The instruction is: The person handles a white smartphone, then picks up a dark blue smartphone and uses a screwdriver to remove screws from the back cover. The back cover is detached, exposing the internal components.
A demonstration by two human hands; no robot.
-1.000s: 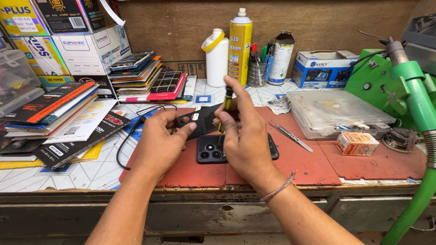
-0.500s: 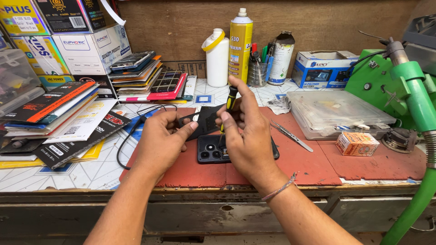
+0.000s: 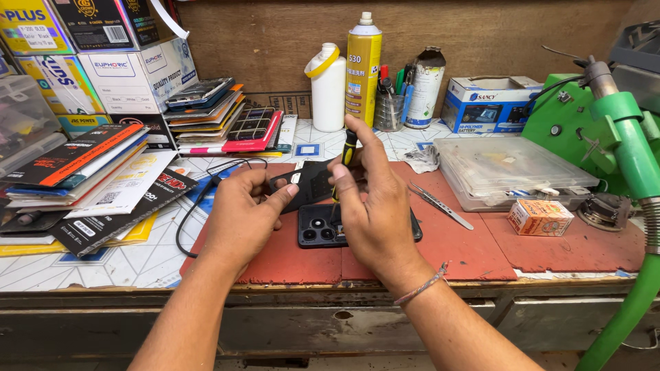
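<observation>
My hands sit close together over the red mat (image 3: 481,257), which lies open to my right as far as the small orange box (image 3: 540,217); only the tweezers (image 3: 440,205) lie across that stretch. Past them the clear plastic case (image 3: 509,168) and the green machine (image 3: 612,130) wall off the right side. To my left, a black cable (image 3: 199,206) loops beside the leaning stack of packets (image 3: 82,172). Behind, bottles (image 3: 328,86) and a spray can (image 3: 363,69) block the back wall.
</observation>
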